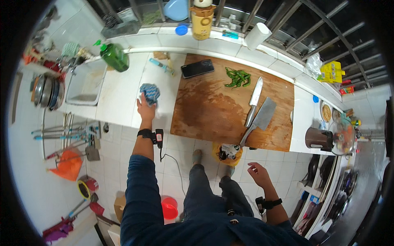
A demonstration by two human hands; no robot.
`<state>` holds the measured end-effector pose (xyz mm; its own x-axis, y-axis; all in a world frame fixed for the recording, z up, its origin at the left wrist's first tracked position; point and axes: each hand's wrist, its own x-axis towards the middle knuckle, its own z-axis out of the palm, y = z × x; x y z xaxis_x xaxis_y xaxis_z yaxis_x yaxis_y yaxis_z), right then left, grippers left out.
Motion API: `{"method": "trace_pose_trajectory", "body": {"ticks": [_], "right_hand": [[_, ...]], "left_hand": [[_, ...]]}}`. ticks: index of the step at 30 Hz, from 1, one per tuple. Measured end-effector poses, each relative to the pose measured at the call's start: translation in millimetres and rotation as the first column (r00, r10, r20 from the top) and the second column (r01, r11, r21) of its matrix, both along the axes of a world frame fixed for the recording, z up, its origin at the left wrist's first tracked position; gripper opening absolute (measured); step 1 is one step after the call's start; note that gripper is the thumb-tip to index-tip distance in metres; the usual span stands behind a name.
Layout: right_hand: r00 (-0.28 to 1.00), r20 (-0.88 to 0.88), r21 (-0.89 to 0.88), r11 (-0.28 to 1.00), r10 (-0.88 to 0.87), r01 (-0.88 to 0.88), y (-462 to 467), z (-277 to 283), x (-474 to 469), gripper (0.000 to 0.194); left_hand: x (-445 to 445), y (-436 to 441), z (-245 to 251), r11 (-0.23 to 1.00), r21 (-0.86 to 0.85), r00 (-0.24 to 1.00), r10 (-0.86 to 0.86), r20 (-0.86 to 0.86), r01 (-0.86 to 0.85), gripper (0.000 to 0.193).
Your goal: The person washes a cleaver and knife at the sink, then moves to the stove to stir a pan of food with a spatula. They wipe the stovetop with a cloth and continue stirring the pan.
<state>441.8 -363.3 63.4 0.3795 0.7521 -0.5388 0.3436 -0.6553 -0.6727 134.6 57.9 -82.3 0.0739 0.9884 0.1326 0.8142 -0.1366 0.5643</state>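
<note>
My left hand (146,109) reaches over the white counter, its fingertips at a crumpled blue-and-white cloth (150,93); whether it grips the cloth is hard to tell. Out past the near edge of the wooden board, my right hand (258,172) hangs in the air with bent fingers and nothing visible in it. The large wooden cutting board (209,107) has wet patches. On it lie a black phone (197,68), a pile of green chili peppers (237,77), a kitchen knife (254,101) and a cleaver (265,115), whose handle extends to the board's near edge.
A green pump bottle (114,57) stands beside the sink (86,82) at left. Against the wall lies a light-blue peeler-like tool (160,65). A yellow-lined bin (228,155) is below the board. A brown appliance (318,138) and a glass lid (342,136) are at right.
</note>
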Motion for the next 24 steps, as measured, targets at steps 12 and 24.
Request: {"method": "trace_pose_trajectory", "body": {"ticks": [12, 24], "right_hand": [[0.973, 0.023, 0.051, 0.973, -0.228, 0.227, -17, 13, -20, 0.021], [0.674, -0.681, 0.272, 0.757, -0.285, 0.595, -11, 33, -56, 0.036]], "left_hand": [[-3, 3, 12, 0.998, -0.052, 0.942, -0.010, 0.334, 0.029, 0.018], [109, -298, 151, 0.490, -0.227, 0.452, -0.410, 0.792, 0.842, 0.023]]}}
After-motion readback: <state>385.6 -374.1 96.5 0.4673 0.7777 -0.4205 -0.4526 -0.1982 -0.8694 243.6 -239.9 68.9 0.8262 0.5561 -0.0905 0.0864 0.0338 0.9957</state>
